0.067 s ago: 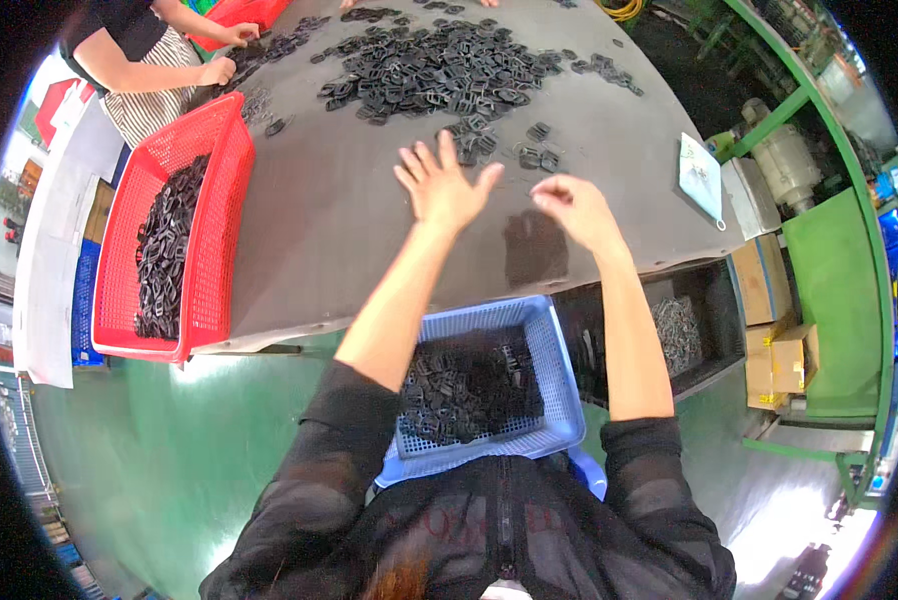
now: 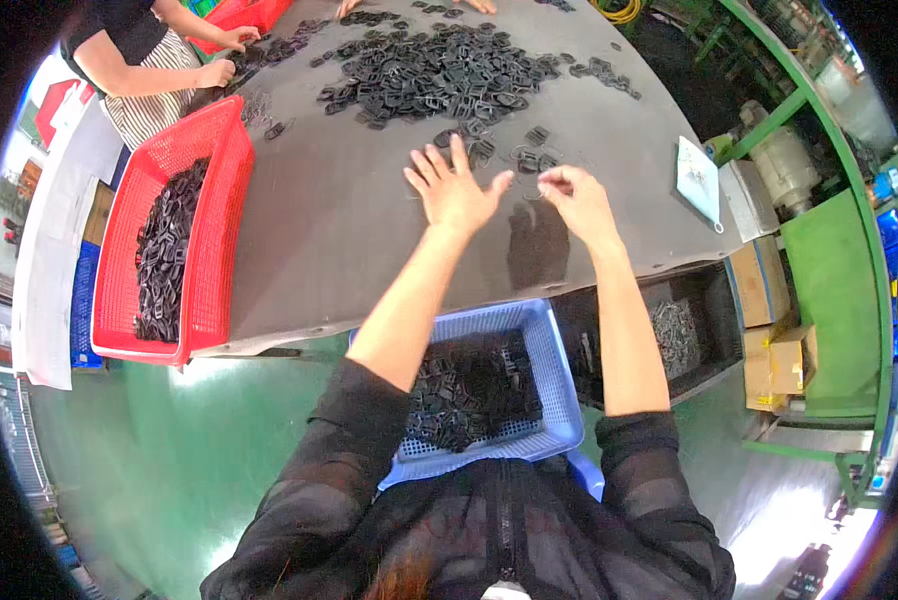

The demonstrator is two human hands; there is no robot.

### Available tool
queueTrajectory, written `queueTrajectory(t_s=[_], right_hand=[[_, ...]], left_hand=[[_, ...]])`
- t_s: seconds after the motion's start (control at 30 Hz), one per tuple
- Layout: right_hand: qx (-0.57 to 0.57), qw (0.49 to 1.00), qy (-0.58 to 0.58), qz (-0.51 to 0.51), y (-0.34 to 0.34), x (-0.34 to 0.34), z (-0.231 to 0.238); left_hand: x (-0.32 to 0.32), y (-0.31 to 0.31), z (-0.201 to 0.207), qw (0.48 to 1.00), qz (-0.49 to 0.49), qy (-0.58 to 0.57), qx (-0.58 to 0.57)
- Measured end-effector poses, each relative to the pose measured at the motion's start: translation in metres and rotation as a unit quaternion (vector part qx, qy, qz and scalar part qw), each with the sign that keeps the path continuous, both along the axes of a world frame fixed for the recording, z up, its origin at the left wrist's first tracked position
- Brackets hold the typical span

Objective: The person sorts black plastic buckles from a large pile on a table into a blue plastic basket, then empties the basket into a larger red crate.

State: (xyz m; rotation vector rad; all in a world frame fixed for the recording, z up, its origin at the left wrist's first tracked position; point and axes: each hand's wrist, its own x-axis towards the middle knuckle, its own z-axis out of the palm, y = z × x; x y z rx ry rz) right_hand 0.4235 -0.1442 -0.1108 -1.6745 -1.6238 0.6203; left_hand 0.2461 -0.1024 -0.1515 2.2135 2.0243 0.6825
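Observation:
My left hand (image 2: pixel 458 196) is open, its fingers spread low over the grey table, with the fingertips close to a few black plastic buckles (image 2: pixel 480 152). To its right, my right hand (image 2: pixel 579 204) is closed in a pinch, thumb against fingers. A thin, pale, curved strand shows by those fingertips; what they hold is too small to make out. Just beyond the right hand lie several loose buckles (image 2: pixel 537 161). Farther back spreads a large heap of black buckles (image 2: pixel 439 75). Below my forearms, a blue basket (image 2: pixel 563 385) holds many more black buckles.
A red basket (image 2: pixel 212 262) of black pieces stands at the table's left edge. A light blue pouch (image 2: pixel 699 180) lies at the right. Under the table edge, a dark bin (image 2: pixel 721 318) holds small metal parts. Co-workers' hands (image 2: pixel 214 72) work at the far left and far edge.
My left hand has shifted slightly right and nearer to me. My right hand stays pinched, almost in place. A co-worker's hands at the far edge reach further into view.

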Motion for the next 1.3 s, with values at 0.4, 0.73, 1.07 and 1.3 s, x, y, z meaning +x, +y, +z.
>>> queueTrajectory(t_s=[0.4, 0.73, 1.07, 1.3], right_hand=[[0.093, 0.993, -0.052, 0.051, 0.059, -0.052, 0.010], [-0.119, 0.988, 0.065, 0.071, 0.061, -0.010, 0.016], [-0.132, 0.925, 0.355, 0.010, 0.056, 0.049, 0.024], [-0.142, 0.984, -0.071, -0.081, 0.121, 0.025, 0.005]], left_hand=[[-0.123, 0.006, -0.022, 0.993, 0.014, 0.069, 0.090], [-0.123, -0.012, 0.009, 0.947, -0.049, -0.114, 0.298], [-0.086, -0.021, 0.023, 0.950, -0.156, -0.139, 0.232], [0.006, 0.003, 0.021, 0.978, -0.186, -0.049, 0.083]])
